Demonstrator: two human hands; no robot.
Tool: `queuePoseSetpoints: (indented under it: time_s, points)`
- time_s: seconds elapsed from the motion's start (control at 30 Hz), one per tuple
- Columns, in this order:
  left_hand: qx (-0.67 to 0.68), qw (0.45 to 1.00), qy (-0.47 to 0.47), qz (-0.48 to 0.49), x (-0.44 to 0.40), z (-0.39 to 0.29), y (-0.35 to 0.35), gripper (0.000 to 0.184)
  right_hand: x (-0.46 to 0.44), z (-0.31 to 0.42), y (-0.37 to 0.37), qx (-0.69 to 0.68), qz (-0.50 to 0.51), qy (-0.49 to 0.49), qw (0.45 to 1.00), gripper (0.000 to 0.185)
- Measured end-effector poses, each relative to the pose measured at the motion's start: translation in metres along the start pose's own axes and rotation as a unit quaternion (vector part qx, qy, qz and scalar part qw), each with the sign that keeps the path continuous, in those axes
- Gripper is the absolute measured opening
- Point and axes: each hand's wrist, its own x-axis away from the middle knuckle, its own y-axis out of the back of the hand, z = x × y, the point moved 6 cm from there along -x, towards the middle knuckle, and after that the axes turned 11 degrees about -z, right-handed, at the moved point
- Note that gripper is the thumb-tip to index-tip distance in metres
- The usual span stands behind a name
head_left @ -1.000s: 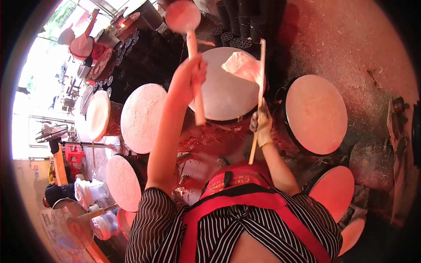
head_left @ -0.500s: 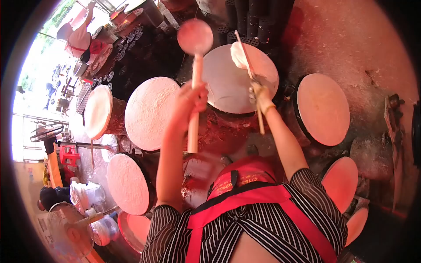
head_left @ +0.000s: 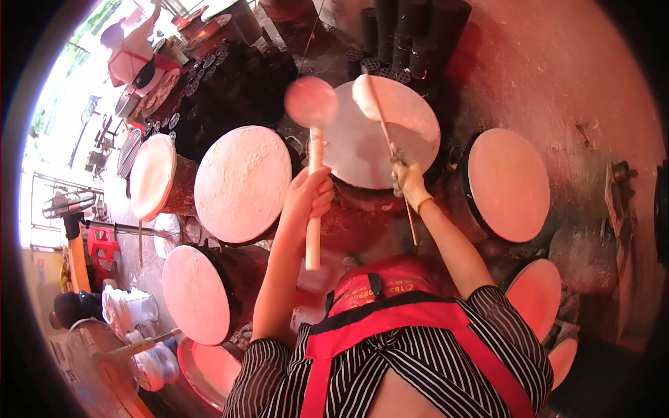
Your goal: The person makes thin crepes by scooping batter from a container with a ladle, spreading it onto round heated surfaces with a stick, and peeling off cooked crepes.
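My left hand [head_left: 309, 193] is closed round the pale wooden handle of a ladle [head_left: 311, 102]; its round, reddish head is blurred and overlaps the left edge of the middle griddle. In my right hand [head_left: 410, 179], which wears a dirty partial glove, is a thin flat stick [head_left: 378, 111]. The stick's upper part crosses a pale sheet of batter or dough [head_left: 402, 106] that covers the far right part of the round grey griddle [head_left: 348, 155]. The near left part of that griddle is bare grey.
White-coated round griddles stand left [head_left: 242, 184] and right [head_left: 509, 184], with more lower down. Black perforated cylinders [head_left: 411, 31] stand behind. A person in a red apron [head_left: 131, 59] works far left. A fan [head_left: 97, 359] and a red stool [head_left: 103, 244] are at the left.
The ladle has come down nearer to me. The stick has swung left, and the pale sheet now lies spread across the griddle's far side instead of bunched by the stick.
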Motion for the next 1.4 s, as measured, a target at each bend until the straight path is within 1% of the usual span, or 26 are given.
queuePoseSetpoints:
  time_s: [0.03,0.07,0.13,0.17,0.23,0.27,0.33,0.4,0.43,0.47,0.53,0.6,0.67,0.7,0.77,0.8,0.87,0.93,1.07,1.13,1.17,1.2,1.27,1.3,1.33,1.4]
  points:
    - [0.031,0.997,-0.074,-0.017,0.02,-0.015,-0.01,0.02,0.006,0.003,0.006,0.034,0.033,0.002,0.999,0.036]
    - [0.034,0.996,-0.077,-0.025,0.031,-0.017,-0.013,0.019,0.014,0.013,0.024,0.039,0.039,0.005,0.998,0.036]
    - [0.067,0.993,-0.084,-0.04,0.045,-0.012,-0.01,0.024,0.036,0.026,0.056,0.007,0.152,-0.033,0.988,0.039]
    - [0.07,0.992,-0.089,-0.048,0.049,-0.005,-0.009,0.024,0.03,0.024,0.079,0.02,0.113,-0.02,0.993,0.041]
    - [0.061,0.983,-0.102,-0.142,0.054,0.019,0.007,0.023,-0.008,0.002,0.121,0.029,0.004,0.036,0.999,0.044]
    - [0.062,0.981,-0.103,-0.151,0.051,0.034,0.007,0.023,-0.019,0.007,0.126,0.032,0.013,0.031,0.999,0.044]
    - [0.062,0.962,-0.085,-0.251,0.045,0.069,0.021,0.02,-0.044,0.02,0.125,0.04,0.043,0.01,0.998,0.043]
    - [0.123,0.95,-0.028,-0.284,0.041,0.103,0.025,0.014,-0.049,0.024,0.103,0.054,0.136,-0.026,0.989,0.043]
    - [0.147,0.949,-0.03,-0.277,0.042,0.117,0.029,0.013,-0.041,0.026,0.096,0.066,0.171,-0.026,0.983,0.043]
    - [0.169,0.948,-0.032,-0.269,0.04,0.135,0.032,0.012,-0.038,0.031,0.1,0.067,0.181,-0.029,0.981,0.043]
    - [0.168,0.926,-0.06,-0.332,0.045,0.161,0.038,0.01,-0.024,0.038,0.119,0.112,0.244,-0.037,0.962,0.042]
    - [0.166,0.923,-0.058,-0.342,0.058,0.181,0.038,0.01,-0.026,0.052,0.154,0.118,0.269,-0.06,0.954,0.041]
    - [0.169,0.917,-0.056,-0.356,0.068,0.203,0.041,0.011,-0.056,0.053,0.177,0.125,0.228,0.024,0.965,0.042]
    - [0.17,0.914,-0.049,-0.364,0.071,0.211,0.042,0.013,-0.069,0.051,0.172,0.125,0.235,0.021,0.964,0.042]
    - [0.163,0.901,-0.046,-0.4,0.075,0.219,0.037,0.015,-0.103,0.073,0.154,0.111,0.113,0.016,0.987,0.043]
    - [0.155,0.889,-0.039,-0.43,0.078,0.223,0.037,0.017,-0.123,0.063,0.138,0.133,0.145,0.028,0.98,0.043]
    - [0.15,0.893,-0.043,-0.422,0.079,0.226,0.034,0.019,-0.113,0.061,0.099,0.126,0.249,0.003,0.96,0.041]
    - [0.162,0.887,-0.032,-0.43,0.08,0.226,0.026,0.018,-0.09,0.06,0.081,0.173,0.272,0.011,0.947,0.042]
    - [0.194,0.89,-0.03,-0.411,0.079,0.223,0.02,0.02,-0.073,0.075,0.121,0.175,0.348,-0.042,0.92,0.033]
    - [0.201,0.891,-0.034,-0.405,0.081,0.222,0.02,0.02,-0.109,0.082,0.14,0.193,0.328,-0.015,0.925,0.035]
    - [0.205,0.889,-0.037,-0.408,0.082,0.221,0.019,0.019,-0.125,0.088,0.137,0.198,0.283,0.03,0.938,0.037]
    - [0.207,0.886,-0.039,-0.412,0.085,0.22,0.018,0.019,-0.141,0.09,0.131,0.164,0.237,0.034,0.957,0.037]
    - [0.203,0.885,-0.034,-0.417,0.087,0.218,0.018,0.019,-0.154,0.096,0.101,0.162,0.248,0.048,0.954,0.035]
    - [0.201,0.884,-0.022,-0.421,0.089,0.215,0.015,0.019,-0.152,0.087,0.089,0.221,0.268,0.034,0.937,0.038]
    - [0.2,0.883,-0.011,-0.424,0.091,0.212,0.011,0.02,-0.146,0.086,0.087,0.218,0.272,0.029,0.937,0.038]
    - [0.201,0.874,-0.004,-0.443,0.097,0.212,0.008,0.02,-0.114,0.088,0.091,0.246,0.355,-0.017,0.902,0.036]
